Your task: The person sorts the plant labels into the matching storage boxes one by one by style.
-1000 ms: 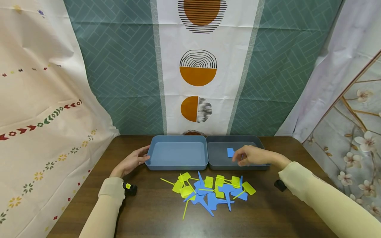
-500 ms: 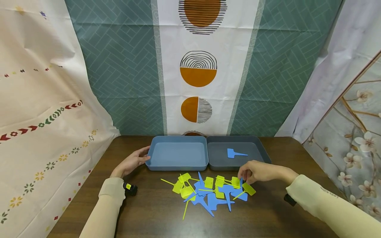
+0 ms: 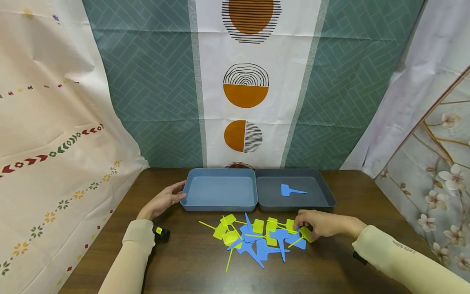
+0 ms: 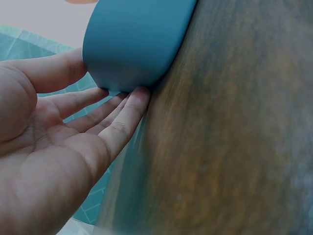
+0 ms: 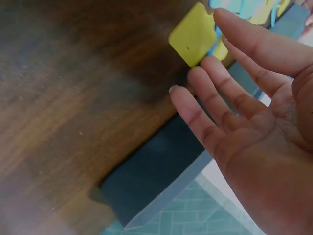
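My left hand [image 3: 161, 202] rests at the left end of the light blue tray [image 3: 218, 208], its fairly straight fingers and thumb touching the corner wall [image 4: 132, 44] from outside. Over the right edge of a loose pile of T-shaped plastic plant labels, my right hand [image 3: 323, 223] reaches down with relaxed fingers. Its thumb and index fingertips come right at a yellow plant label [image 5: 195, 36] and a blue plant label [image 3: 295, 241] beneath; the index tip is hidden behind the thumb. One blue plant label [image 3: 285, 190] lies flat inside the dark grey tray [image 3: 293, 208].
Both trays stand side by side at the back of the brown wooden table [image 3: 205, 277]. Several yellow plant labels [image 3: 231, 237] and blue plant labels [image 3: 262, 248] overlap in front of them. A patterned cloth [image 3: 158, 102] hangs behind the table.
My right hand has moved from above the dark grey tray down toward me, to the pile's right edge. The blue label in that tray is now fully uncovered. My left hand stays put.
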### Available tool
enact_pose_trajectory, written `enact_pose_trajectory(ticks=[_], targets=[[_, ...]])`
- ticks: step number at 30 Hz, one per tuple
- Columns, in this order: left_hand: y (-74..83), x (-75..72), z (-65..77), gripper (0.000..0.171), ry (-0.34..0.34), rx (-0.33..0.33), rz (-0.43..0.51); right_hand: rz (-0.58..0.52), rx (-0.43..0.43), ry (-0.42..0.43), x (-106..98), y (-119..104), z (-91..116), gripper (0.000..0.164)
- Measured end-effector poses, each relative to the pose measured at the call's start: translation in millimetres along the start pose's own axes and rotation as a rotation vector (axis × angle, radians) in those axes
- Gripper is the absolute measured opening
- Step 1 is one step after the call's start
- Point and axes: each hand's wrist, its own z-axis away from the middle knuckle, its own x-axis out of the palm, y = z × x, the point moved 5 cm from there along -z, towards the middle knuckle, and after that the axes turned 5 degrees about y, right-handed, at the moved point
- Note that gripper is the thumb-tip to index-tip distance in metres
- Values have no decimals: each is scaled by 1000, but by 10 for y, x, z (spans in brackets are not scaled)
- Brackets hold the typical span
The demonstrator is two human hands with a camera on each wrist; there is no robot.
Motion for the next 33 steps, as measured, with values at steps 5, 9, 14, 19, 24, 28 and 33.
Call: enact_pose_trajectory(ticks=[5, 9, 14, 19, 24, 28, 33], targets=[[-2, -4, -3, 69, 0, 3, -7, 40, 10, 11, 76, 35, 15, 52], [5, 8, -5, 69, -5, -3, -13, 49, 13, 28, 104, 69, 18, 53], [3, 13, 0, 69, -2, -3, 4, 34, 10, 38, 110, 82, 29, 53], [8, 6, 3, 69, 4, -3, 5, 29, -10, 56, 102, 79, 32, 52], [15, 13, 0, 70, 3, -10, -4, 22, -55, 77, 92, 76, 37, 47], [12, 13, 6, 69, 1, -3, 7, -21, -87, 80, 83, 97, 37, 42], [7, 6, 6, 69, 0, 9, 7, -106, -108, 58, 43, 141, 26, 35]])
